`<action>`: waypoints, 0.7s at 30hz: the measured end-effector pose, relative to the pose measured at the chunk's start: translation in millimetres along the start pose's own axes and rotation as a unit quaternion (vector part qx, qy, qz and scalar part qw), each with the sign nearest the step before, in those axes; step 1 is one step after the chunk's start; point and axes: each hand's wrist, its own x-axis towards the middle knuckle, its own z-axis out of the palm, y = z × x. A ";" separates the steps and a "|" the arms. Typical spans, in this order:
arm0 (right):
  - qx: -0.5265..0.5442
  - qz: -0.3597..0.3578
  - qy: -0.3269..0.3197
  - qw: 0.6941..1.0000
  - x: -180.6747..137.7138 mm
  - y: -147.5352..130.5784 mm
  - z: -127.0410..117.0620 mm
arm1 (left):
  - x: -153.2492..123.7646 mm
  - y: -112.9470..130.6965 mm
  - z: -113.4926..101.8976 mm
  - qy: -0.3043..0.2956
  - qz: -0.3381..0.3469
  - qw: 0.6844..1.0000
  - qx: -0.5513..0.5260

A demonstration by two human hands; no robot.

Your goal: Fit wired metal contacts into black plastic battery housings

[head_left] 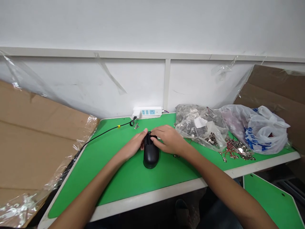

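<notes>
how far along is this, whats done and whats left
Done: hard to tell, but the black plastic housing looks closed at its lower end. In hand: the left hand and right hand grip its upper end. Left: plenty, it seems, as wired metal tabs and a clear bag of metal parts lie on the green mat.

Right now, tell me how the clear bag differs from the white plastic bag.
The clear bag shows packed grey metal parts; the white plastic bag shows no clear contents. The clear bag carries a white label, the white bag blue print. The clear bag lies left of the white bag. Both are plastic and rest at the back of the green bench top.
</notes>
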 end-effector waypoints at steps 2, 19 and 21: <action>0.000 0.005 -0.003 1.000 -0.4 0.0 0.2 | -0.8 1.6 0.1 0.002 -0.001 1.000 0.006; -0.001 0.019 -0.040 0.999 0.1 0.2 -2.7 | -1.2 6.9 1.8 0.000 0.014 1.000 0.003; -0.001 0.032 -0.032 0.999 -0.8 0.7 -2.8 | -2.0 7.5 2.0 0.005 0.009 1.000 -0.002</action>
